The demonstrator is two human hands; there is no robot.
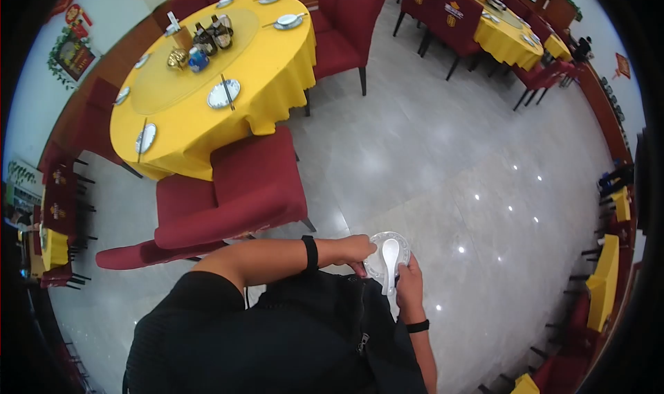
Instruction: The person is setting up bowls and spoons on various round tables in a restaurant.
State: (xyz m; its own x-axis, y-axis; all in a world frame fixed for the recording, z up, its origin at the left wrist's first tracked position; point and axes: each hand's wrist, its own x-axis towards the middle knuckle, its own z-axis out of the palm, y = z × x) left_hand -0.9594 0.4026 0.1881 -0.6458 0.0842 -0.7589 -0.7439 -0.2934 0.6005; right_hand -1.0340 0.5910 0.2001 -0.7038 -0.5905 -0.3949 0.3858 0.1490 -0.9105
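Observation:
A small white plate (pixel 377 264) with a patterned rim is held in front of my body, over the floor. On it lies a white soup spoon (pixel 391 253), its handle pointing back toward me. My left hand (pixel 354 250) is closed at the plate's left edge, the fingertips partly hidden. Something reddish shows below that hand, too small to name. My right hand (pixel 410 283) grips the right edge, its thumb close to the spoon's handle. Each wrist wears a black band.
A round table (pixel 277 89) with a yellow cloth carries plates, chopsticks, dark bottles (pixel 205 40) and a blue pot (pixel 198 60). Red chairs (pixel 256 176) surround it, the nearest just left of my arms. Other yellow-covered tables (pixel 508 38) stand farther off. Grey tile floor (pixel 443 145) spreads ahead.

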